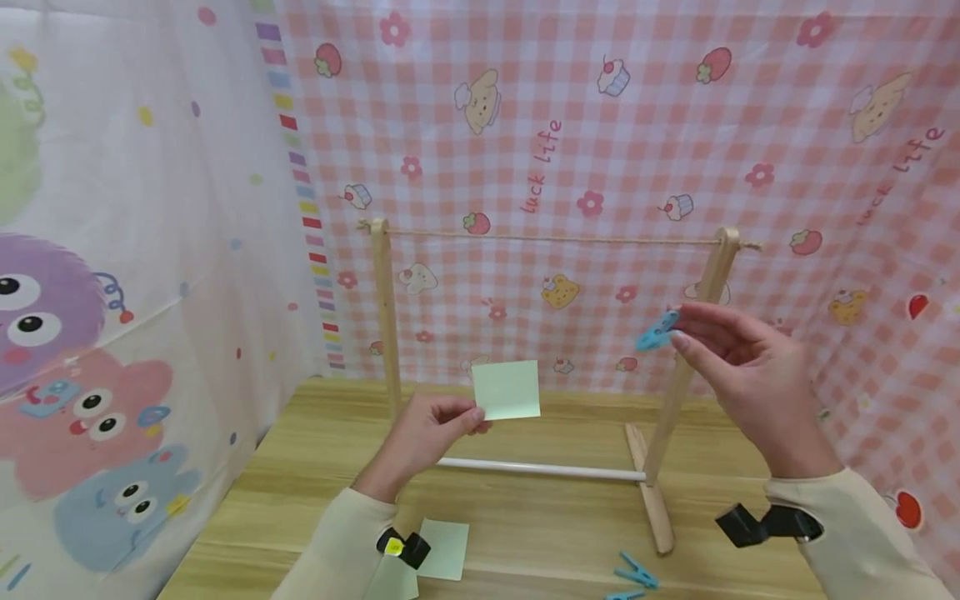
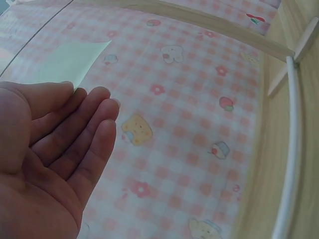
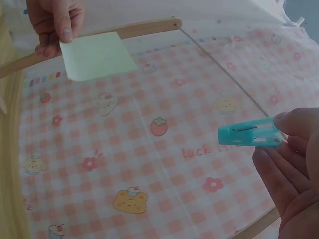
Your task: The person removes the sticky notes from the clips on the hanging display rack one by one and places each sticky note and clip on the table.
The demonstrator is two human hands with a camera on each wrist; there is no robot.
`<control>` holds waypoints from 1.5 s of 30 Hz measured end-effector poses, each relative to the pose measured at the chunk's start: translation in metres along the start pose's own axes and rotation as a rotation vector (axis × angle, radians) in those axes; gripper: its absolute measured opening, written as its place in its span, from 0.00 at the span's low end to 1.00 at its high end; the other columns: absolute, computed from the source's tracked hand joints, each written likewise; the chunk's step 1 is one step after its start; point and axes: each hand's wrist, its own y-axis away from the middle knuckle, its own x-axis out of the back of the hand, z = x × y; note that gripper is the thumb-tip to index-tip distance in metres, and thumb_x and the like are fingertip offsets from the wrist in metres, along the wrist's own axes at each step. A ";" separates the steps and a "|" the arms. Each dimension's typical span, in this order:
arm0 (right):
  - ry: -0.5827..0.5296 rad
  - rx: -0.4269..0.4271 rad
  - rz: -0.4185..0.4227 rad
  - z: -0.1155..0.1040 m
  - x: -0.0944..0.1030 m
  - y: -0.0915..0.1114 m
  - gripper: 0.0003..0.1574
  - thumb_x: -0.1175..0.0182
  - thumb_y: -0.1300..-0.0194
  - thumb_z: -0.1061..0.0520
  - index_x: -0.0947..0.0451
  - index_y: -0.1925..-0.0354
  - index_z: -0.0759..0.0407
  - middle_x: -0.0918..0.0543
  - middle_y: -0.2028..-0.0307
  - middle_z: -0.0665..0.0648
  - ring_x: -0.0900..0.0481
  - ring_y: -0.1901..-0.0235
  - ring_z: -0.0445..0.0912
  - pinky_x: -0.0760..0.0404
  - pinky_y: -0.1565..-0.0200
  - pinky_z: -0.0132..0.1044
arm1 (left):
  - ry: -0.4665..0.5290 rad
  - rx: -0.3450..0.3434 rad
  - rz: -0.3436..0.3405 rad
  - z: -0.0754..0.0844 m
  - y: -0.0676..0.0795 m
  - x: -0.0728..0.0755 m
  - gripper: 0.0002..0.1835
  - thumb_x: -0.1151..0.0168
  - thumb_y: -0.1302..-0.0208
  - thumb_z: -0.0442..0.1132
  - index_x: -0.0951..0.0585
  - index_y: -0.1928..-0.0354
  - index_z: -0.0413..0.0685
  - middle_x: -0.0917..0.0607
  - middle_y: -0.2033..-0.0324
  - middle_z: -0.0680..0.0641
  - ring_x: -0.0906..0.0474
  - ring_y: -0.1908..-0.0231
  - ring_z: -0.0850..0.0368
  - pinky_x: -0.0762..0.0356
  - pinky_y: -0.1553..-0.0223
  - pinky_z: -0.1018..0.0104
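Between thumb and fingers my left hand point(image 1: 438, 425) pinches a pale green sticky note point(image 1: 507, 390) by its lower left corner. The note is held up in front of the wooden stand, below its rope point(image 1: 555, 238). My right hand point(image 1: 750, 358) holds a blue clothespin point(image 1: 657, 331) by its handle end, near the stand's right post point(image 1: 693, 333). In the right wrist view the clothespin point(image 3: 249, 133) points left, towards the note point(image 3: 97, 56). The left wrist view shows the note point(image 2: 70, 62) rising from my thumb and fingertips.
More pale green notes point(image 1: 444, 550) lie on the wooden table point(image 1: 540, 529) by my left sleeve. Blue clothespins point(image 1: 637, 571) lie at the front right. A white rod point(image 1: 540, 469) joins the stand's base, with a wooden foot point(image 1: 656, 508) on the right. Behind hangs a pink checked cloth point(image 1: 600, 150).
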 end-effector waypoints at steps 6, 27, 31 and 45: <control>0.015 -0.042 -0.015 0.019 -0.007 0.022 0.25 0.28 0.29 0.62 0.17 0.36 0.63 0.12 0.51 0.29 0.12 0.53 0.26 0.15 0.57 0.19 | 0.011 0.032 -0.003 -0.022 0.020 0.002 0.12 0.34 0.22 0.39 0.09 0.54 0.36 0.05 0.59 0.38 0.09 0.59 0.57 0.15 0.47 0.68; -0.261 -0.211 -0.038 0.091 -0.032 0.105 0.25 0.33 0.31 0.75 0.23 0.37 0.80 0.08 0.51 0.38 0.09 0.52 0.31 0.12 0.53 0.24 | 0.115 0.245 0.056 -0.092 0.074 0.020 0.15 0.34 0.23 0.36 0.12 0.53 0.26 0.07 0.61 0.33 0.10 0.62 0.57 0.11 0.57 0.69; -0.296 -0.251 -0.030 0.107 -0.038 0.125 0.26 0.33 0.31 0.75 0.25 0.38 0.83 0.08 0.51 0.38 0.09 0.53 0.32 0.12 0.53 0.25 | 0.125 0.273 0.059 -0.107 0.086 0.023 0.15 0.34 0.23 0.35 0.13 0.54 0.22 0.07 0.63 0.34 0.11 0.65 0.59 0.11 0.60 0.70; -0.356 -0.409 -0.057 0.157 -0.061 0.178 0.28 0.31 0.34 0.76 0.27 0.39 0.88 0.08 0.53 0.37 0.09 0.55 0.31 0.11 0.55 0.25 | 0.220 0.426 0.102 -0.142 0.114 0.027 0.15 0.35 0.22 0.33 0.15 0.52 0.21 0.07 0.66 0.44 0.10 0.64 0.58 0.09 0.56 0.68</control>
